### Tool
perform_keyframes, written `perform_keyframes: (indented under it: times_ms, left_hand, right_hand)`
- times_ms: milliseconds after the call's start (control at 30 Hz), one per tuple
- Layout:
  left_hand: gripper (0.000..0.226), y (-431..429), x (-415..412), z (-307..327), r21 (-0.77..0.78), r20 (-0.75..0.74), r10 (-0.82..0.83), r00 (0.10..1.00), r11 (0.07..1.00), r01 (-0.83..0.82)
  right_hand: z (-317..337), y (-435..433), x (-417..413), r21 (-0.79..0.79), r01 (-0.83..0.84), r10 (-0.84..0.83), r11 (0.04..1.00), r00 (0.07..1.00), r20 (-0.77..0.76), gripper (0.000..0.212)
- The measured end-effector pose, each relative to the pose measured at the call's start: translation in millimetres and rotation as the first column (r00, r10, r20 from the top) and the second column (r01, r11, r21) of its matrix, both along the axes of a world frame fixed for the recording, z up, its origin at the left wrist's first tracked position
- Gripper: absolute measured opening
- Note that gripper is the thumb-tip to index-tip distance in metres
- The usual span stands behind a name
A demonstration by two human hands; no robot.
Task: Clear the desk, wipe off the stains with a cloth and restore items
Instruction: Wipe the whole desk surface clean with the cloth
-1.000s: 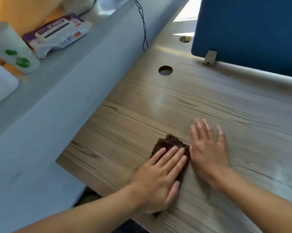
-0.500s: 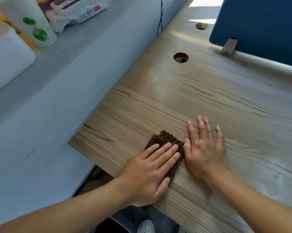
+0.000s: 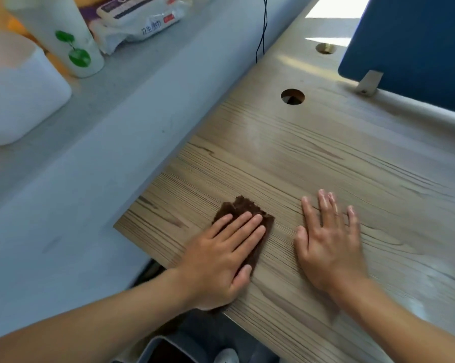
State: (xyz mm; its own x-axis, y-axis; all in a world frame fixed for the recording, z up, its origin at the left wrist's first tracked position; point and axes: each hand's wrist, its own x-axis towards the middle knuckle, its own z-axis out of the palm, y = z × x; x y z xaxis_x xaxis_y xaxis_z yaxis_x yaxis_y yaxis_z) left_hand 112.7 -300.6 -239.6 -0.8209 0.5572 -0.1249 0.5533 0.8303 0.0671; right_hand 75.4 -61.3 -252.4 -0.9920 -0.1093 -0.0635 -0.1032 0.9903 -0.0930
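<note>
Two hands lie flat on the desk point(image 3: 326, 158) in the head view: the left hand point(image 3: 221, 260), fingers straight and together, presses the brown cloth point(image 3: 243, 206) near the front left corner, and the right hand point(image 3: 328, 247) rests spread and bare beside it. To wipe well, I'd say even palm pressure, overlapping strokes along the grain, right hand bracing clear.

Standing upright at upper left on a grey ledge point(image 3: 142, 95): white bottle point(image 3: 63, 30) with green dots, just beside a white tub point(image 3: 19, 100). Lying behind it at the top: wipes pack point(image 3: 142, 19). Hanging at top centre: black cable point(image 3: 264, 22). Filling the upper right: blue divider point(image 3: 417, 48), sitting on a pale bracket point(image 3: 369, 82).
</note>
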Motion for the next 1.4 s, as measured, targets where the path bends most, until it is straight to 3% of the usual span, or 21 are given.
perform_keyframes:
  times_ms: [67,167,233,333,433,500,567,633,667,767,900,967,1100,1133,1200,1300,1400]
  left_hand:
    - [0.068,0.0,-40.0,-0.8,0.006,-0.007,0.094,0.996,0.996,-0.093]
    - [0.071,10.8,-111.3,0.4,0.017,-0.025,0.391,0.92,0.92,-0.39]
    - [0.07,21.2,-119.3,-3.3,0.013,-0.031,0.451,0.892,0.893,-0.451]
    - [0.066,25.0,-63.7,0.4,0.0,-0.046,0.146,0.988,0.989,-0.146]
    - [0.066,10.5,-47.8,2.5,0.016,0.029,-0.141,0.99,0.99,0.141]
    - [0.067,10.0,-88.9,-1.4,0.014,0.005,-0.072,0.997,0.997,0.072]
    - [0.068,18.4,-142.4,-1.2,0.001,-0.008,0.183,0.983,0.983,-0.183]
    - [0.067,27.1,-173.5,-1.0,0.004,0.002,0.385,0.923,0.923,-0.385]
    - [0.067,31.4,-174.2,-3.4,0.023,-0.001,0.408,0.913,0.913,-0.408]
    - [0.067,39.3,-138.3,-5.1,0.051,-0.064,0.215,0.975,0.976,-0.212]
    - [0.068,27.6,-133.7,-8.1,0.061,-0.022,-0.051,0.998,0.997,0.052]
    - [0.066,33.4,-180.5,-4.9,0.049,-0.02,0.039,0.999,0.998,-0.038]
    - [0.065,63.2,-242.1,-6.6,0.041,0.014,0.402,0.916,0.915,-0.402]
    - [0.066,70.4,-233.4,-8.6,0.041,0.0,0.38,0.925,0.924,-0.38]
    - [0.067,77.7,-194.4,-7.6,0.05,-0.041,0.189,0.981,0.981,-0.186]
    - [0.067,71.6,-179.9,-7.0,0.084,-0.018,-0.054,0.998,0.995,0.055]
    - [0.068,79.2,-237.4,-8.5,0.064,-0.017,-0.036,0.999,0.997,0.037]
  right_hand:
    - [-1.0,-0.2,-0.5,0.002,-0.004,0.004,1.0,1.0,0.009,0.064]
    - [-1.5,1.2,-0.3,-0.002,-0.004,0.004,1.0,1.0,0.011,0.064]
    - [-0.7,1.0,-0.7,-0.007,0.005,-0.005,1.0,1.0,0.012,0.064]
    - [0.4,0.6,-1.2,-0.01,0.01,-0.01,1.0,1.0,0.012,0.063]
    - [1.2,1.2,-1.8,0.01,-0.006,0.006,1.0,1.0,0.009,0.062]
    - [5.0,3.5,-14.8,-0.004,-0.056,0.056,0.998,0.998,0.006,0.054]
    - [9.7,8.5,-48.0,-0.038,-0.063,0.062,0.997,0.998,-0.018,0.039]
    - [15.9,13.3,-92.7,-0.098,0.006,-0.007,0.995,1.0,-0.01,0.048]
    - [16.7,15.5,-111.0,-0.112,0.041,-0.039,0.993,0.999,0.02,0.058]
    - [8.7,20.3,-141.4,-0.055,0.071,-0.065,0.996,0.992,0.105,0.07]
    - [9.5,18.7,-136.2,-0.046,0.073,-0.069,0.996,0.995,0.072,0.069]
    - [9.2,18.6,-137.5,-0.063,0.074,-0.069,0.995,0.995,0.073,0.069]
    - [7.2,18.7,-138.1,-0.06,0.074,-0.07,0.995,0.996,0.063,0.068]
    - [6.8,18.8,-138.0,-0.045,0.072,-0.07,0.996,0.996,0.061,0.068]
    - [6.8,19.7,-139.9,-0.026,0.068,-0.067,0.997,0.996,0.053,0.069]
    - [6.8,24.1,-158.2,-0.015,0.016,-0.015,1.0,0.999,0.029,0.058]
    - [6.8,26.8,-178.6,-0.058,0.025,-0.026,0.998,1.0,-0.007,0.043]
